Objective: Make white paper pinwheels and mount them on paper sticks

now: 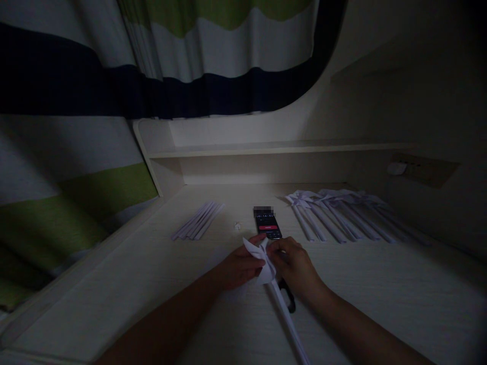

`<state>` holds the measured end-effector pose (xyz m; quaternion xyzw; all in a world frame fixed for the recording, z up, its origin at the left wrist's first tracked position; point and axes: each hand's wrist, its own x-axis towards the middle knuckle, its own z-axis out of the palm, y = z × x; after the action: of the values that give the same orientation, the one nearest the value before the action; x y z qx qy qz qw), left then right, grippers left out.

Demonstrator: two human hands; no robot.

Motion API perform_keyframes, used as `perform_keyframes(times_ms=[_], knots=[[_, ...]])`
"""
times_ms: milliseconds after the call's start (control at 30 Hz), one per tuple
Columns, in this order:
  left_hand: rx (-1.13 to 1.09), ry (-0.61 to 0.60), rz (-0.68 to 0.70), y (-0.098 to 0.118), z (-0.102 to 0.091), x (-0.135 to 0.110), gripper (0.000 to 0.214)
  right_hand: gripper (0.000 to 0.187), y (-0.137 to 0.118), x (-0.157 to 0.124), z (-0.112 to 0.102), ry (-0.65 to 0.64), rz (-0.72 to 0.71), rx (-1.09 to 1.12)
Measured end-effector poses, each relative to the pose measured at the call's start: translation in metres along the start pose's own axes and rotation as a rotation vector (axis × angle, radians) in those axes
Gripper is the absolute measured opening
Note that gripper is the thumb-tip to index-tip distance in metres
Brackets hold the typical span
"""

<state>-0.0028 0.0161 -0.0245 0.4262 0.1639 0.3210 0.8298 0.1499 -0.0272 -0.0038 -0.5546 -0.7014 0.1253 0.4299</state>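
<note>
Paper pinwheel [268, 272]: over the surface [152, 304], long stick [282, 309] slanting from the bladed head toward the near edge.
Left hand [240, 264]: fingers gripping the head's left side.
Right hand [294, 261]: fingertips pinching its right.
Nearer hand: neither; both touch.

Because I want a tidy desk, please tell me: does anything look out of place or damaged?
A small white scrap lies loose between the plain paper sticks and the phone, like a stray leftover. I see no spill; the light is too dim to judge fine damage.
</note>
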Motion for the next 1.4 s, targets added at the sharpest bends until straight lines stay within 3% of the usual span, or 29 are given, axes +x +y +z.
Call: perform_keyframes(times_ms=[267,800,933,1133,1200,1400], knots=[[-0.012,-0.006,0.006,0.000,0.002,0.000,0.061,0.012,0.001,0.000,0.001,0.008,0.025,0.031],[-0.020,-0.040,0.049,-0.003,0.003,0.003,0.068,0.010,-0.001,0.001,-0.002,0.020,-0.099,0.016],[0.015,-0.057,0.062,0.001,0.007,0.001,0.067,0.010,0.000,0.000,-0.003,0.098,-0.193,-0.011],[0.046,-0.046,0.168,0.013,0.016,-0.001,0.060,0.011,-0.010,-0.007,-0.013,0.314,-0.346,-0.178],[0.045,0.006,0.206,0.018,0.016,-0.001,0.057,0.016,-0.019,-0.011,-0.017,0.247,-0.311,-0.211],[0.019,0.259,0.237,0.028,0.006,-0.001,0.049,0.032,-0.036,-0.017,-0.009,-0.259,0.105,-0.283]])
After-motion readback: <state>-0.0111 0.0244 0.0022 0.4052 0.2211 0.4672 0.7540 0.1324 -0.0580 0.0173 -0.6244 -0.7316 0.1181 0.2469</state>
